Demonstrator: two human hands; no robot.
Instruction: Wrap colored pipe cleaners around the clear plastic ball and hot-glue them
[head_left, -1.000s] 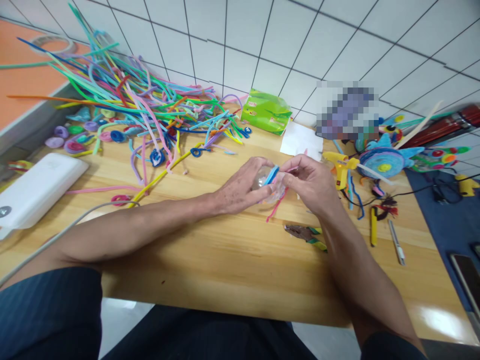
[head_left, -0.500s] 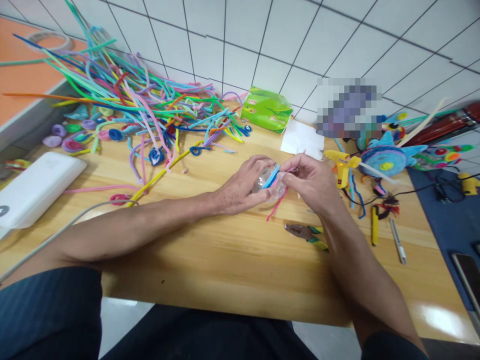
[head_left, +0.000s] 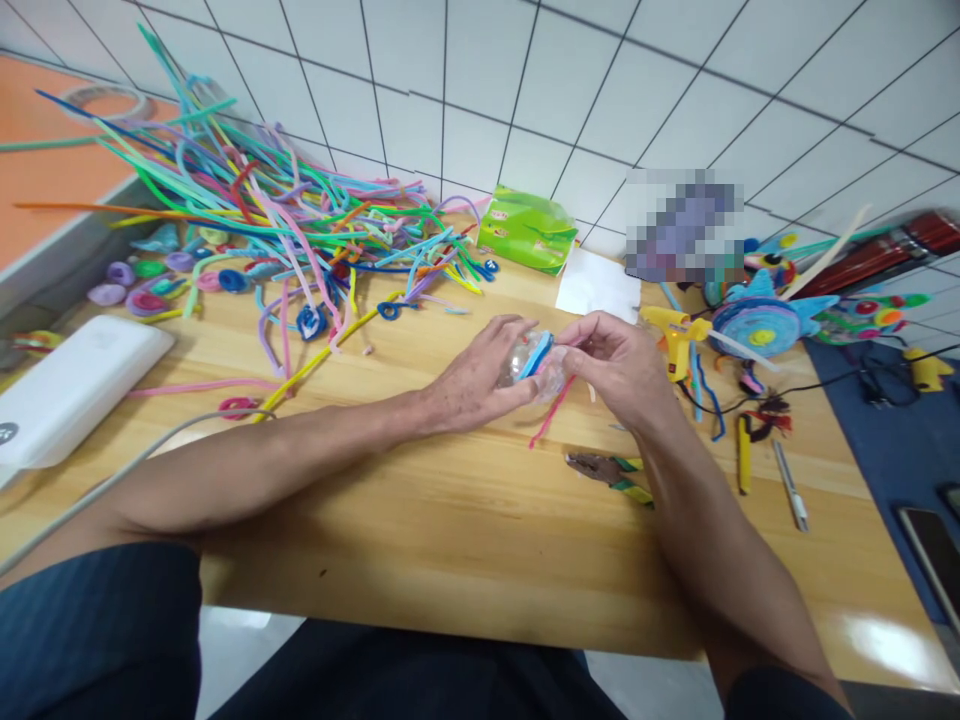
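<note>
A left hand (head_left: 472,375) grasps a blue-banded clear piece (head_left: 520,359) mid-tabletop (head_left: 450,540), a right hand (head_left: 616,358) at its three o'clock, grip indiscernible from here. Wood stretches to the six-o'clock edge; toward twelve, a green packet's (head_left: 527,230) print is illegible.

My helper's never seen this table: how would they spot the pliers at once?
On the wooden table, find the right hand. Below it, left of the forearm, lie the pliers. Their brown head and green-yellow handles set them apart from the slim yellow tool across the forearm.
</note>
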